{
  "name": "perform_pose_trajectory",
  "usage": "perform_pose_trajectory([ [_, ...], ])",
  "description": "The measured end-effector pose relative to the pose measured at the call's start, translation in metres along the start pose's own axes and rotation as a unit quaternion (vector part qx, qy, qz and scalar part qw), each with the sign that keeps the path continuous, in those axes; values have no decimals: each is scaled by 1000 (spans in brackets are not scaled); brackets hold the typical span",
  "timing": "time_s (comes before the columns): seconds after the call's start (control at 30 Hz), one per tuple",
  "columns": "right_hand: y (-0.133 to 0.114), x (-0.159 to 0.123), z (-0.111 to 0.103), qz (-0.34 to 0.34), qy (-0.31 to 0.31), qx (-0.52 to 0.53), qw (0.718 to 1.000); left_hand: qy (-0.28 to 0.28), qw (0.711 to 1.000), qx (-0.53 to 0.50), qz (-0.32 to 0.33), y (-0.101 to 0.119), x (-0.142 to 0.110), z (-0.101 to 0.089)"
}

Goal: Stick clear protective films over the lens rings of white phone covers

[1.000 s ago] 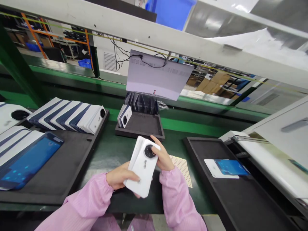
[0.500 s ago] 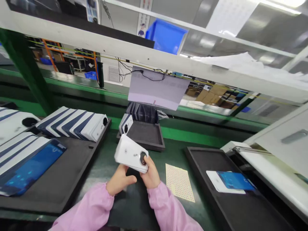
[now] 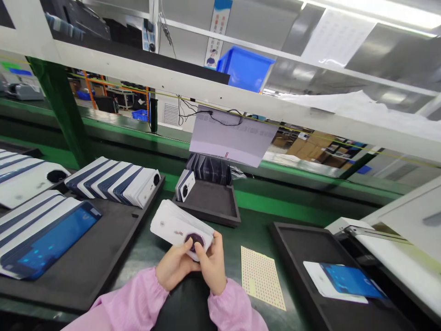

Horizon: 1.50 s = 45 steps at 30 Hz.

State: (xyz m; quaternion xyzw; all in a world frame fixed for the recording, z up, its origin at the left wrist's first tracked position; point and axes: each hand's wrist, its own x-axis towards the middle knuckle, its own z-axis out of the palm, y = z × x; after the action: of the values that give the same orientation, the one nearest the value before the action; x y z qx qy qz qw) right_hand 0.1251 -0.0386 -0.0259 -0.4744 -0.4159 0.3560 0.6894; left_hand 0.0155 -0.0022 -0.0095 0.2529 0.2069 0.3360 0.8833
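Observation:
A white phone [image 3: 172, 224] with a round black camera ring is held in both hands above the green bench, back side up, its camera end toward me. My left hand [image 3: 175, 266] grips it from below, thumb lying by the camera ring. My right hand [image 3: 211, 263] is closed on the camera end, fingers curled over the edge. Both sleeves are pink.
A black tray [image 3: 82, 257] at left holds rows of white phones [image 3: 115, 180] and blue-screened ones [image 3: 48, 232]. A small black tray [image 3: 220, 214] with one phone [image 3: 185, 185] sits ahead. A dotted sticker sheet [image 3: 260, 276] lies right of my hands. The right tray [image 3: 303, 257] holds a phone [image 3: 339, 281].
The phone has been turned from upright to lying sideways, its far end swinging left and its camera end coming near me. My head has tipped up, showing more of the overhead shelf.

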Motion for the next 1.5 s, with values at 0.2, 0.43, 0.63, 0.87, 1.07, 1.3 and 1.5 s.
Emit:
perform_pose_trajectory([
  [0.2, -18, 28, -45, 13, -119, 90, 989, -42, 967, 245, -54, 16, -5, -4],
  [0.43, -31, 30, -56, 154, -113, 199, 961, -135, 915, 356, -133, 0, -6, 5],
  [0.63, -34, 38, -55, 109, 39, 229, 966, -15, 926, 341, -163, -3, -2, 14],
  [0.87, -54, 33, -67, 115, -117, 312, 936, -123, 923, 302, -206, 3, -5, 10],
  [1.07, -51, 34, -68, 100, -28, 255, 961, -103, 913, 348, -186, 7, -5, 0],
  [1.3, -59, 28, -71, 121, -124, 242, 955, -153, 897, 349, -225, 13, -6, 4],
  [1.5, -50, 26, -71, 103, -93, 192, 972, -124, 891, 377, -219, 16, -6, 8],
])
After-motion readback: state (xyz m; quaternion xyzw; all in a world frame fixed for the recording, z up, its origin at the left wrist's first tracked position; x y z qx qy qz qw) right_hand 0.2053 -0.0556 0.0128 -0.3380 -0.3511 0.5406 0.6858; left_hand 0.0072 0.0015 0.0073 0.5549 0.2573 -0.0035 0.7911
